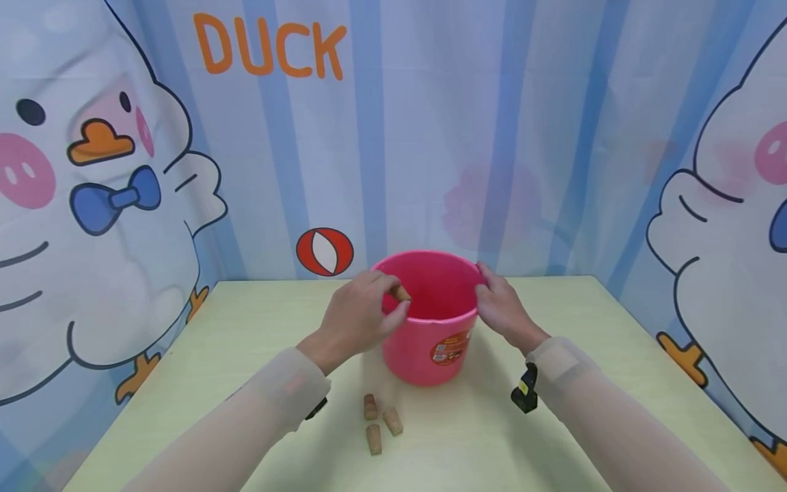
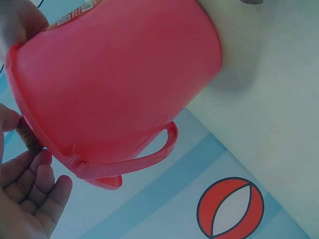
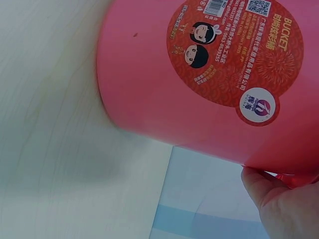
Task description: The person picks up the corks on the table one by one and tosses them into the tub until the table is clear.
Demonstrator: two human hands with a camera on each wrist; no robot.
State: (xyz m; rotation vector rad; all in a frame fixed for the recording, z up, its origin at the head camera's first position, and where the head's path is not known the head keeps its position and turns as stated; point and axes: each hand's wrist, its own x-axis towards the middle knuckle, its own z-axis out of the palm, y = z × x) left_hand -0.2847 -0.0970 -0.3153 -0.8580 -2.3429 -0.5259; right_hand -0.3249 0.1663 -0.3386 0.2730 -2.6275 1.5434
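Observation:
A pink bucket (image 1: 424, 348) with a red label stands on the table, its mouth turned up. My left hand (image 1: 363, 311) pinches a cork (image 1: 401, 293) between thumb and fingers at the left side of the rim; the left wrist view shows this cork (image 2: 29, 135) right beside the rim. My right hand (image 1: 505, 304) grips the rim on the right, thumb outside, as the right wrist view also shows. In front of the bucket lie three more corks: one darker cork (image 1: 369, 406), one tilted cork (image 1: 393, 421) and one nearest cork (image 1: 374, 439).
The pale table (image 1: 264, 355) reaches back to a blue striped curtain (image 1: 418, 137) printed with ducks. A curved pink handle (image 2: 134, 162) hangs at the bucket's side. A small black device (image 1: 525, 389) is on the right wrist.

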